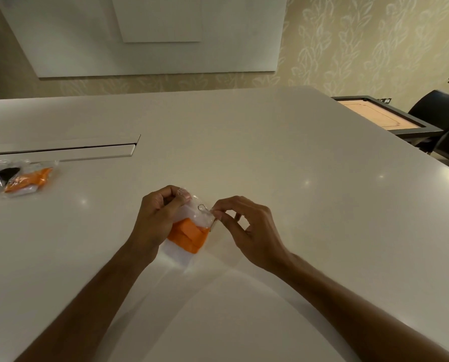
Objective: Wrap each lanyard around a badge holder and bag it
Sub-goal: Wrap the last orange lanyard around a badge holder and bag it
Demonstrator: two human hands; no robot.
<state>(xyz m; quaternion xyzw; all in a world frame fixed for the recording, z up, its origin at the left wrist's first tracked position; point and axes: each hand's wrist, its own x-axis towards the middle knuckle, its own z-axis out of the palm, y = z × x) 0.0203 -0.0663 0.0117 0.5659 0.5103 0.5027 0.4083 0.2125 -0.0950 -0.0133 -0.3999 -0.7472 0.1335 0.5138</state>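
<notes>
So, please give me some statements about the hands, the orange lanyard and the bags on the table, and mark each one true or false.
1. Both hands hold the clear bag with the orange lanyard inside. True: left hand, right hand.
2. The lanyard in the held bag is black. False: it is orange.
3. Finished bags lie on the table to the far left. True.
4. The right hand rests flat on the table. False: its fingertips pinch the bag's edge.
5. A dark chair stands at the far right. True.
</notes>
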